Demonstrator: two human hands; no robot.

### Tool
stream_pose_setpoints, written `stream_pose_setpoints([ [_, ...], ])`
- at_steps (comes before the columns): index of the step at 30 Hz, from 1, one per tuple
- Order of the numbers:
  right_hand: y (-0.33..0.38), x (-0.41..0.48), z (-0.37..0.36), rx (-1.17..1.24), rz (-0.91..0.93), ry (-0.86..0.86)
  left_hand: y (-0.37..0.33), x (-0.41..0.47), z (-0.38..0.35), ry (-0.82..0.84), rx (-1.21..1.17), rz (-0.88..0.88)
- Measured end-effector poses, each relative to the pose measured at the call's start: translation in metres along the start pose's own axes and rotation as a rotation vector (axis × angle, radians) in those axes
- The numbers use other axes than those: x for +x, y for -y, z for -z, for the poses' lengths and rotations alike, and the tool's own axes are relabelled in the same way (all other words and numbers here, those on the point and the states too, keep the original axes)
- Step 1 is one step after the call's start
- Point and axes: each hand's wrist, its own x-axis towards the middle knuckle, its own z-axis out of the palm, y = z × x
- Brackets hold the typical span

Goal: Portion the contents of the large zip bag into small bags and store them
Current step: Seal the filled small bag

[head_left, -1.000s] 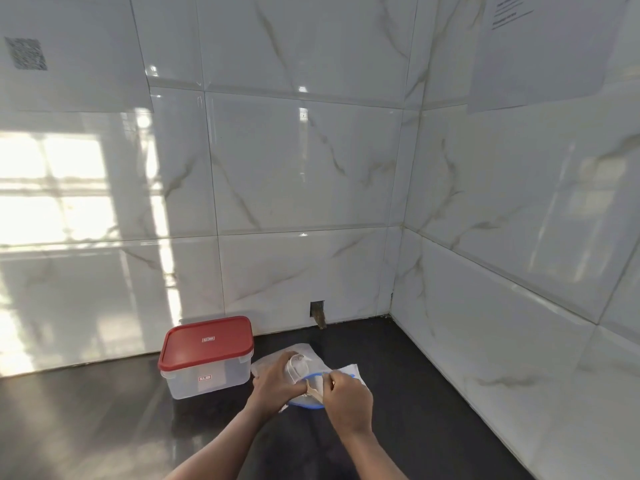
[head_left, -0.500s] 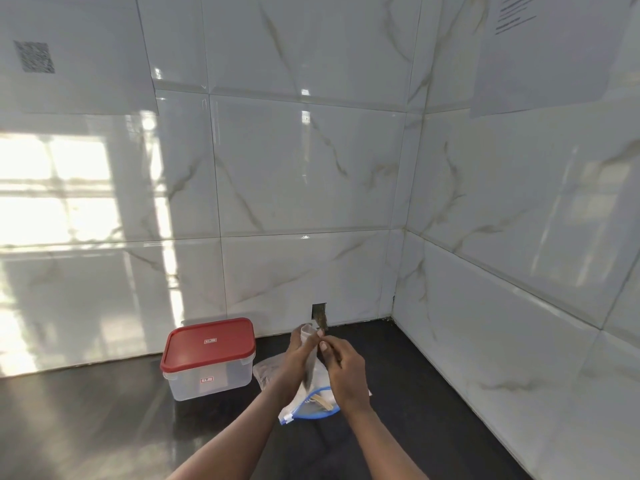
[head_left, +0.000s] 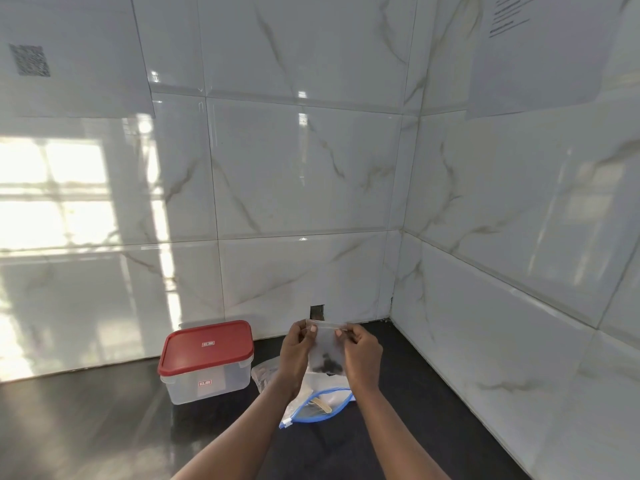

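I hold a small clear zip bag upright in the air, dark pieces gathered at its bottom. My left hand pinches the left end of its top strip and my right hand pinches the right end. Below them the large zip bag with a blue zip edge lies open on the dark counter, a pale flat stick inside it. More clear plastic lies behind my left wrist.
A clear plastic box with a red lid stands shut on the dark counter, left of my hands. Tiled walls meet in a corner behind and to the right. A small dark hole sits low in the back wall.
My hands lifted the small bag off the large bag, raised it upright, then spread apart along its top strip.
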Motion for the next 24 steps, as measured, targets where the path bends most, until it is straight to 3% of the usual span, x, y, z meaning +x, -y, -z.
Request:
stream_pose_setpoints([
  [11, 0.000, 0.006, 0.012, 0.181, -0.077, 0.026, 0.001, 0.004, 0.006, -0.102, -0.019, -0.015],
  [20, -0.005, 0.011, 0.009, 0.070, -0.142, 0.048, 0.003, 0.005, -0.001, -0.081, 0.145, -0.049],
  [24, -0.001, 0.012, 0.005, 0.112, -0.147, 0.033, 0.001, 0.003, -0.005, -0.088, 0.023, -0.045],
])
